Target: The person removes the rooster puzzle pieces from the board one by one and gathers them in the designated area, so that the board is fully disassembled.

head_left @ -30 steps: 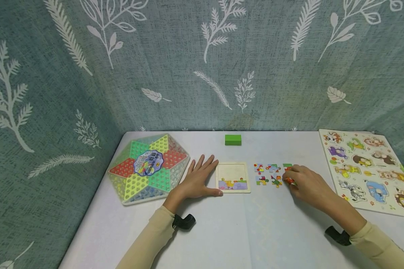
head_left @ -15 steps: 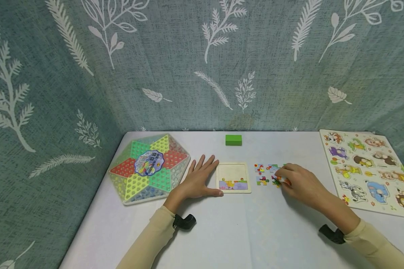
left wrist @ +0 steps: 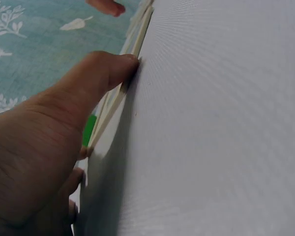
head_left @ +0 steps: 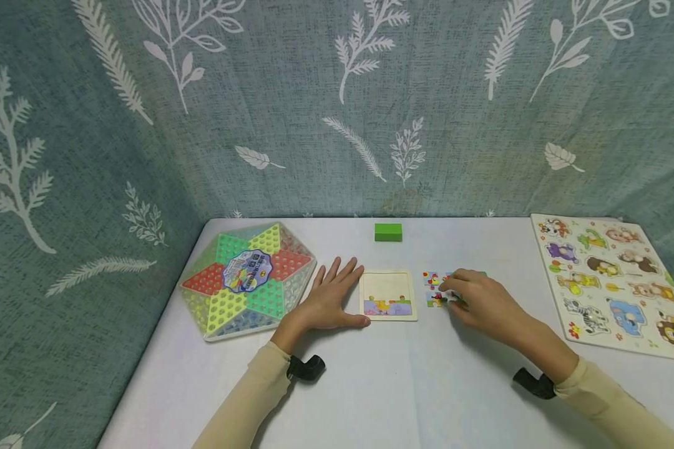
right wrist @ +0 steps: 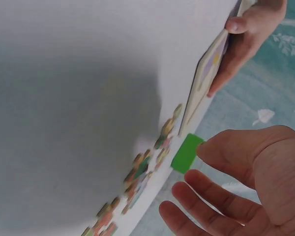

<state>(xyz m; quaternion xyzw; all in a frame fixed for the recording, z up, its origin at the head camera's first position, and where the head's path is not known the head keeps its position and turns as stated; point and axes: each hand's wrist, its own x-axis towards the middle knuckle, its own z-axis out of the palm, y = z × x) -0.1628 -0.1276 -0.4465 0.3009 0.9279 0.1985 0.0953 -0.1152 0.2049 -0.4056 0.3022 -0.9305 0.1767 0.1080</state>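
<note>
My left hand (head_left: 324, 304) lies with fingers spread along the left side of a small wooden puzzle tray (head_left: 414, 293), its thumb at the near left corner. Joined jigsaw pieces (head_left: 390, 308) fill the tray's lower part; bare wood shows above them. Right of the tray, loose jigsaw pieces (head_left: 435, 300) lie in two rows. Over them hovers my right hand (head_left: 485, 305), hiding several pieces in the head view. In the right wrist view its fingers (right wrist: 221, 196) are loosely bent with nothing between them and the thumb, above the row of loose pieces (right wrist: 137, 172).
A green block (head_left: 388, 232) sits behind the tray. To the left lies a hexagonal Chinese checkers set (head_left: 266, 312) with a coloured star. On the right is a large animal puzzle board (head_left: 612, 293). Patterned grey-green cloth (head_left: 292, 93) hangs behind the white table (head_left: 359, 386).
My right hand has moved left across the loose pieces, from the rightmost ones toward the tray. The left hand and the tray have stayed in place.
</note>
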